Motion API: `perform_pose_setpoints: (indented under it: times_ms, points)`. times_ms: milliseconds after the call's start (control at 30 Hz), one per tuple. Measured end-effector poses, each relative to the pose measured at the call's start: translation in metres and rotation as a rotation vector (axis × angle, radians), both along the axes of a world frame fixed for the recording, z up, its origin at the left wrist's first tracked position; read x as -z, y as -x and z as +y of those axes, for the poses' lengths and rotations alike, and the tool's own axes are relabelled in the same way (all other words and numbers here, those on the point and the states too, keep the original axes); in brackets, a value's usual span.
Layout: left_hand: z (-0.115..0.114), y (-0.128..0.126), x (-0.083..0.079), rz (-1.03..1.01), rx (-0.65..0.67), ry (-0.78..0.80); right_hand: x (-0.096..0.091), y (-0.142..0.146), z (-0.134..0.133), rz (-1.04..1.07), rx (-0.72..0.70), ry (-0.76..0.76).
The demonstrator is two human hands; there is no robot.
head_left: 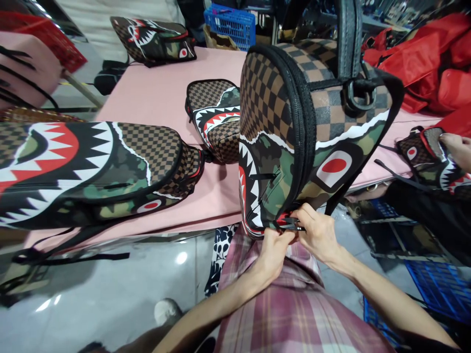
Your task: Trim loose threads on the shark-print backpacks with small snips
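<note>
A backpack (272, 98) with brown check, camouflage and a shark-mouth print stands upright at the table's front edge, right in front of me. Its black zipper (303, 122) curves down the side facing me. At the bag's lower corner my left hand (275, 247) is closed, pinching the bottom edge by the red lining. My right hand (316, 233) is closed around small dark snips (294, 225), whose tip lies against that corner. Both hands nearly touch. The fingertips and the exact spot under the tip are partly hidden.
Similar shark-print backpacks lie left (91, 171), behind (215, 115) and at the far end (158, 41) of the pink table (154, 93). Another person's hand (458, 149) touches a small shark-print bag (423, 152) at right. Red bags (434, 63) and a blue crate (230, 24) stand beyond.
</note>
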State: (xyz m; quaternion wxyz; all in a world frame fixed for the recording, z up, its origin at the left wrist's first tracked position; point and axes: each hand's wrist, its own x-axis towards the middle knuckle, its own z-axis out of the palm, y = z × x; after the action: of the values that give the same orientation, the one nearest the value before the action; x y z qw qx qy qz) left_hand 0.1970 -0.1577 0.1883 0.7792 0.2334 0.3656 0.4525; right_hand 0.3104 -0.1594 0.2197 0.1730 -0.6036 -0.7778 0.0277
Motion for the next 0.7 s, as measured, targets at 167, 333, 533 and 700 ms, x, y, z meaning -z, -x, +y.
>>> perform_pose_setpoints:
  times_ms: [167, 333, 533, 700]
  points:
    - [-0.003, -0.001, -0.005, -0.074, 0.025, 0.010, -0.020, -0.010, 0.003, 0.245, -0.101, 0.311]
    - [-0.001, 0.003, -0.002, -0.093, 0.062, 0.050, -0.039, -0.034, -0.008, 0.413, -0.143, 0.429]
    - [-0.002, 0.004, 0.004, -0.080, 0.088, 0.107, -0.029, -0.039, -0.043, 0.045, 0.111, 0.136]
    - [-0.004, 0.000, 0.007, -0.113, 0.058, 0.096, -0.020, -0.029, -0.043, 0.033, 0.140, 0.032]
